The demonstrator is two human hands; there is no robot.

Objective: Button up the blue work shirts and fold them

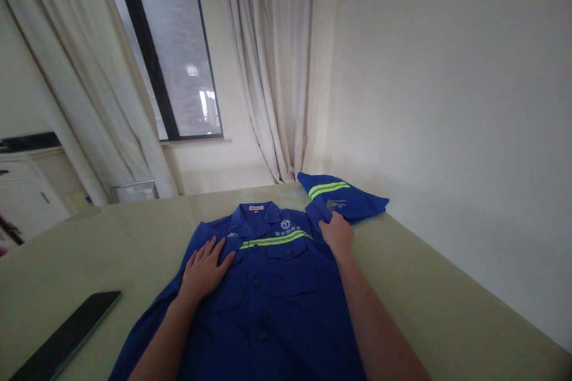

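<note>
A blue work jacket (pixel 290 274) lies front up on the table, its collar at the far end and buttons running down the middle. Across its chest runs a yellow-green and grey reflective stripe, with a pale gear emblem above. My left hand (pixel 204 271) rests flat on the chest at the left, fingers spread. At the opposite shoulder, my right hand (pixel 338 235) is closed on the jacket's sleeve (pixel 357 205). Beyond that hand the sleeve spreads toward the wall, showing another reflective band. The jacket's lower end runs out of view, and my forearms cover part of it.
A dark flat slab-like object (pixel 67 333) lies on the green tabletop (pixel 147 250) at the left. A pale wall (pixel 456 131) borders the table's right edge. Curtains (pixel 277 71) and a window (pixel 179 41) stand behind, with a white cabinet (pixel 31 190) at far left.
</note>
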